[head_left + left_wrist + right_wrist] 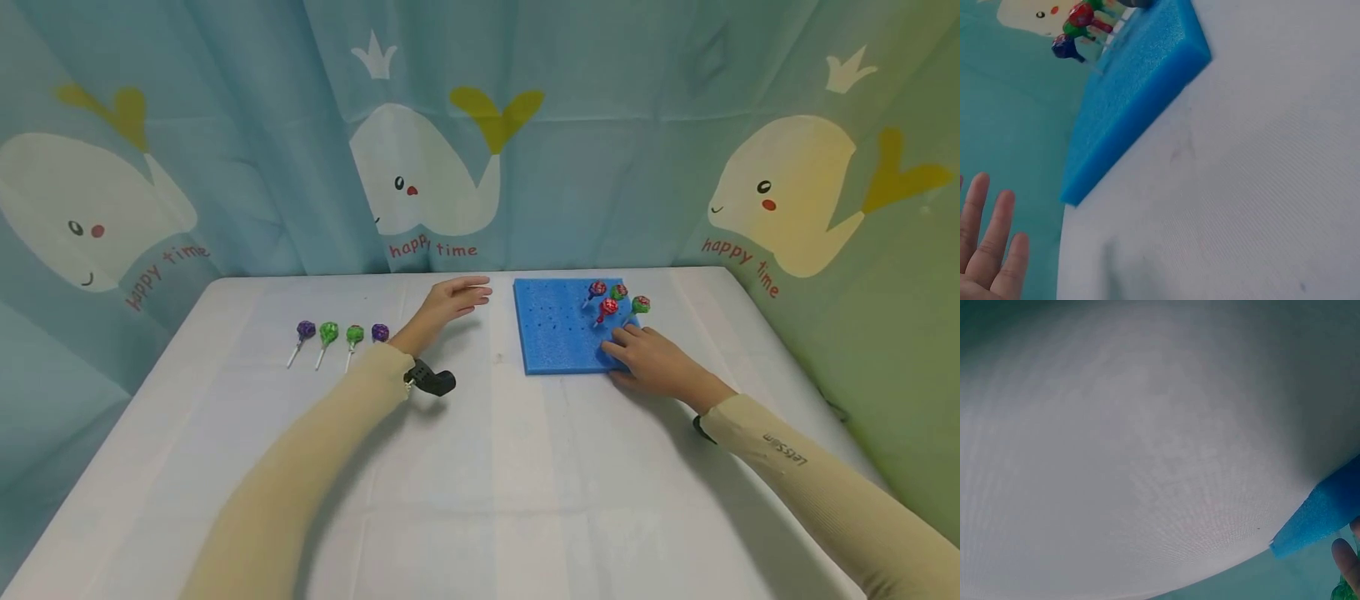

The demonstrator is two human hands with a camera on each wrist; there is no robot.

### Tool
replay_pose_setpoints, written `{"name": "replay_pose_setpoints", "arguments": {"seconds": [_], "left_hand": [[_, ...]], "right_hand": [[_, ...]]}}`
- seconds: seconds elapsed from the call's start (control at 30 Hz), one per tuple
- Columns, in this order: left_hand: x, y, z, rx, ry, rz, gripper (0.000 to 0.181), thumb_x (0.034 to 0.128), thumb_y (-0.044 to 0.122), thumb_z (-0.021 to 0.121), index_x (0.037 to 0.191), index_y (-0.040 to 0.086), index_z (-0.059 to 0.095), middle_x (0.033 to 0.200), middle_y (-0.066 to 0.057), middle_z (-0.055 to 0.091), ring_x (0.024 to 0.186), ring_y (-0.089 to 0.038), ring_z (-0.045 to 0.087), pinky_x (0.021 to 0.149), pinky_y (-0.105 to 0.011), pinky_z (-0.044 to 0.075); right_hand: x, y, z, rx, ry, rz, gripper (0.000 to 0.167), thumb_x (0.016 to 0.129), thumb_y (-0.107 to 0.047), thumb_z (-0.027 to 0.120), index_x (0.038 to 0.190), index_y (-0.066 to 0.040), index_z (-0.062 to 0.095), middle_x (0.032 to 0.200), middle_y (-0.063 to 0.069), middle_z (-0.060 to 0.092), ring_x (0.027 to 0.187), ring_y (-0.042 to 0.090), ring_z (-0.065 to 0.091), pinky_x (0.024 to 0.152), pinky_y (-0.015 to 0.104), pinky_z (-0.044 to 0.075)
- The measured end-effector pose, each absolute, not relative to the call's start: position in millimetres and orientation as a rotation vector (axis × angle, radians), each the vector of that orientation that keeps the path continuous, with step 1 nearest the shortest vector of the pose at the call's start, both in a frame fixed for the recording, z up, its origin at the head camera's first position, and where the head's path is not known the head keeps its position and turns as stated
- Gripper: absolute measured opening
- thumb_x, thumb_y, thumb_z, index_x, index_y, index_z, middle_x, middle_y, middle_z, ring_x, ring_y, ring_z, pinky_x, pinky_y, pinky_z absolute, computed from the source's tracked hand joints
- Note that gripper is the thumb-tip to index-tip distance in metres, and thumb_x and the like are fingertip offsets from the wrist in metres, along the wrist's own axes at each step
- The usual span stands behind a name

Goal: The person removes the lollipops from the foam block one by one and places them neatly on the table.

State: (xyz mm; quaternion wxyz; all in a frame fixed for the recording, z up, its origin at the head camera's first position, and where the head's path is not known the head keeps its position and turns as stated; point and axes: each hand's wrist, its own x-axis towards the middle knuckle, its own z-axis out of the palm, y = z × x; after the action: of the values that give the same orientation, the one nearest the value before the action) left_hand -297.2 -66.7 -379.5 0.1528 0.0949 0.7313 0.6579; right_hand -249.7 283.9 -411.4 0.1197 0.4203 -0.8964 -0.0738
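Note:
A blue foam block (555, 350) with small holes lies toward the back right of the table. Several wrapped lollipops stand in its right part: a blue one (597, 288), a red one (608, 307) and green ones (641, 305). My right hand (652, 360) grips the block's front right corner, fingers over the top and thumb at the front side. My left hand (448, 307) is held over the table left of the block, fingers extended, holding nothing. In the left wrist view its fingers (994, 244) are spread a little.
Left of my left hand lie several more lollipops in a row, purple (305, 330) and green (328, 332), sticks toward me; my left forearm partly covers the row's right end. A whale-print curtain (600, 167) hangs behind the white table (480, 500).

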Motion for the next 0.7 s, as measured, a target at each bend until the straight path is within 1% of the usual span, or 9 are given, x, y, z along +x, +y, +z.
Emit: {"name": "replay_pose_setpoints", "arguments": {"seconds": [0.17,0.37,0.57,0.7], "left_hand": [[-310,-42,-380,0.307,2.111,1.886,0.042,0.0963,0.021,0.054,0.135,0.008,0.049,0.137,-0.011,0.054,0.126,-0.024,0.052,0.112,-0.037,0.037],[-320,-14,-385,0.354,2.081,1.898,0.042,0.0959,0.018,0.055,0.135,0.005,0.049,0.136,-0.013,0.053,0.126,-0.026,0.052,0.111,-0.038,0.038],[-321,13,-388,0.35,2.077,1.882,0.041,0.0955,0.018,0.055,0.134,0.003,0.05,0.135,-0.014,0.055,0.124,-0.027,0.052,0.109,-0.04,0.039],[-319,30,-389,0.343,2.063,1.867,0.04,0.0953,0.018,0.056,0.133,0.005,0.052,0.134,-0.013,0.056,0.123,-0.027,0.054,0.108,-0.039,0.041]], "right_hand": [[-249,284,-410,1.233,-2.62,-0.206,0.036,0.076,-0.027,0.077,0.098,-0.006,0.057,0.088,0.01,0.055,0.078,0.025,0.052,0.066,0.04,0.052],[-249,283,-409,1.238,-2.615,-0.21,0.037,0.076,-0.028,0.077,0.099,-0.006,0.058,0.088,0.01,0.056,0.078,0.025,0.052,0.067,0.04,0.053],[-249,283,-409,1.233,-2.616,-0.22,0.037,0.076,-0.028,0.078,0.098,-0.007,0.057,0.087,0.009,0.055,0.077,0.024,0.051,0.065,0.04,0.052],[-248,283,-408,1.223,-2.64,-0.227,0.036,0.076,-0.028,0.077,0.099,-0.007,0.058,0.087,0.009,0.055,0.077,0.024,0.052,0.066,0.04,0.053]]}}
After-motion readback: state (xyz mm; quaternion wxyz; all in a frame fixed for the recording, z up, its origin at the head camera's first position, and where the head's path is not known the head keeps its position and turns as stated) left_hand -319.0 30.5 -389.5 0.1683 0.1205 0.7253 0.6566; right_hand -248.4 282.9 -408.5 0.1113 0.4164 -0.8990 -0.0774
